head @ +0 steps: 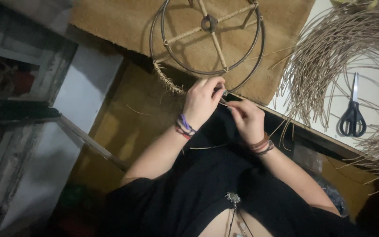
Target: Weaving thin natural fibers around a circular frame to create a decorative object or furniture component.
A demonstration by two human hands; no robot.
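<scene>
A round dark metal frame (pixel 207 70) of two rings with cane-wrapped spokes rests on a brown mat (pixel 123 22) in front of me. Part of its lower left rim is wrapped in pale cane weaving (pixel 165 79). My left hand (pixel 202 102) pinches the rim at its lower edge, fingers closed on the ring and the strand there. My right hand (pixel 247 118) sits just beside it, fingers pinched on a thin cane strand (pixel 224 103) leading to the rim. Both wrists wear bracelets. My lap in black clothing lies below the hands.
A large loose bundle of thin cane strands (pixel 352 44) fans over a white surface at the right. Black-handled scissors (pixel 352 115) lie among them. A dark wooden edge (pixel 312 129) borders that surface. Framed panels (pixel 18 66) stand at the left.
</scene>
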